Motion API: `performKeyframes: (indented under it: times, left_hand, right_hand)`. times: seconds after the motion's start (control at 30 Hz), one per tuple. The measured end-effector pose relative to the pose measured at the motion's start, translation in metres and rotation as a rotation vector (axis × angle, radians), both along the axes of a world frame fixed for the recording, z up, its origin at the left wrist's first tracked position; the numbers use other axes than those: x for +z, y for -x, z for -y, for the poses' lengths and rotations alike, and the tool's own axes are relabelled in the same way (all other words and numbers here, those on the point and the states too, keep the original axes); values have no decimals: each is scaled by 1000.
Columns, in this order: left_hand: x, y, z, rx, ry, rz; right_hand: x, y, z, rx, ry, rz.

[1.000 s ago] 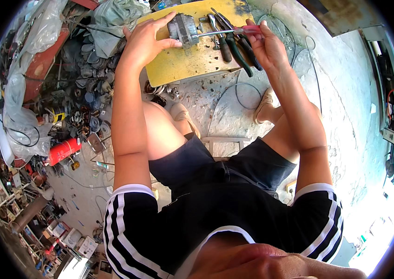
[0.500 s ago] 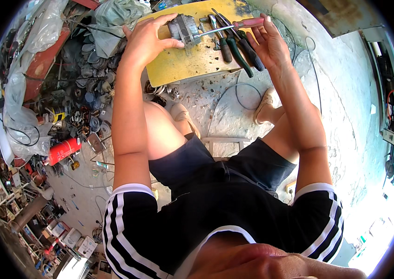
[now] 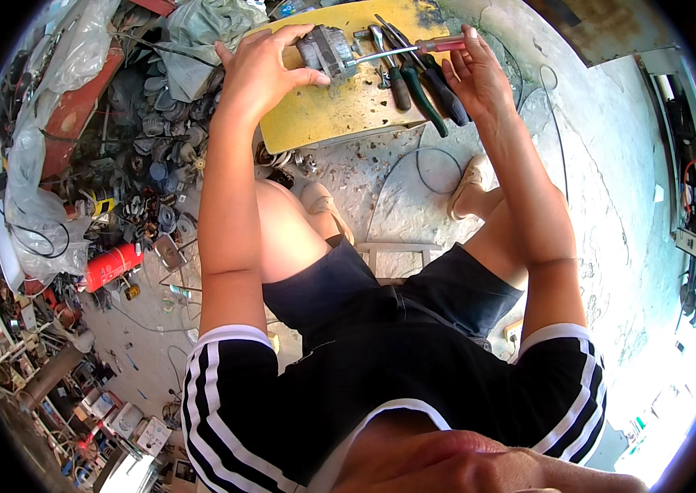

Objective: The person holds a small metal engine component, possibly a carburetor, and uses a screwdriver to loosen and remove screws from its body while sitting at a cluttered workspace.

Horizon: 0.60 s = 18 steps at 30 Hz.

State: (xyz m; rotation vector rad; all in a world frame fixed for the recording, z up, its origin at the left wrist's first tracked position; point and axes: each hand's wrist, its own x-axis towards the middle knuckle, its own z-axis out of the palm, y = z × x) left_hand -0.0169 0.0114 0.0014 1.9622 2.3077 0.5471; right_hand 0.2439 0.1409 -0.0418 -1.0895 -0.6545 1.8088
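Toward the far edge of the yellow board point(image 3: 307, 123), my left hand point(image 3: 261, 70) is closed around a grey, grimy block-shaped metal part point(image 3: 327, 51) that looks like a small motor. My right hand point(image 3: 479, 78) grips the end of a screwdriver point(image 3: 440, 44) with a red, see-through handle. Its long shank points left, and the tip meets the right side of the metal part. Beneath the shank lie pliers with dark green handles point(image 3: 423, 103), another dark-handled tool point(image 3: 446, 94) and a green-handled screwdriver-like tool point(image 3: 399, 89).
On the left, a heap of small motor parts point(image 3: 159, 131), plastic bags point(image 3: 200, 41) and a red cylinder point(image 3: 114, 267) cover the floor. A dark cable point(image 3: 438, 156) loops across the concrete near my foot. A metal-framed cabinet point(image 3: 684, 156) stands at the right.
My right hand and the screwdriver handle have shifted and turned slightly, with the tip still at the metal part. My left hand has barely moved.
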Motion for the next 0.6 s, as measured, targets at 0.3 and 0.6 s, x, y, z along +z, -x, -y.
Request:
performKeyframes:
  times: [0.3,0.6]
  left_hand:
    - [1,-2,-1,15,5,-11]
    - [1,-2,-1,13,7,6]
  right_hand:
    - [-19,-6,-13,81,-116,-194]
    - [-16,-7,-8,15,-57,-80]
